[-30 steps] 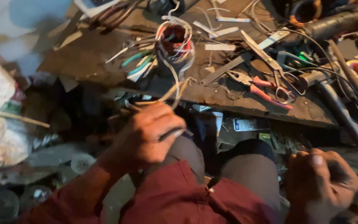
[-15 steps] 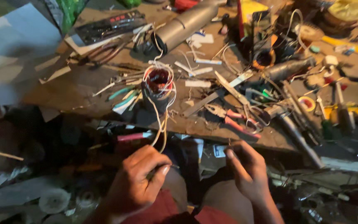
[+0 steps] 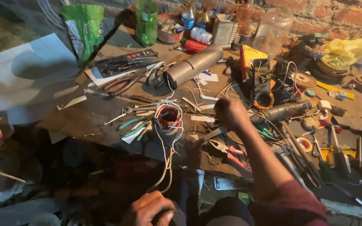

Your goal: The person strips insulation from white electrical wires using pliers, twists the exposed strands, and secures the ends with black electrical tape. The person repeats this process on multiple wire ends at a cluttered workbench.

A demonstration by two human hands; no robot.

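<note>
A red wire-wound coil [image 3: 169,118] stands on the cluttered workbench [image 3: 84,117], with white and yellowish leads [image 3: 166,167] trailing down to my left hand [image 3: 149,209] at the bottom edge. That hand is closed around the ends of those leads, near my lap. My right hand [image 3: 230,113] reaches forward over the bench, right of the coil, fingers curled downward near small white strips and a dark cylindrical tool [image 3: 283,111]. Whether it grips anything is hidden by the back of the hand.
A grey metal tube [image 3: 193,67] lies behind the coil. Red-handled pliers [image 3: 231,155] rest by my right forearm. Screwdrivers and tape rolls crowd the right side. Green bottles [image 3: 146,21], a glass jar [image 3: 273,29] and a brick wall stand at the back.
The view has tilted up toward the back of the bench. My right hand has left my lap and reached forward over the bench. My left hand stays low, holding the leads.
</note>
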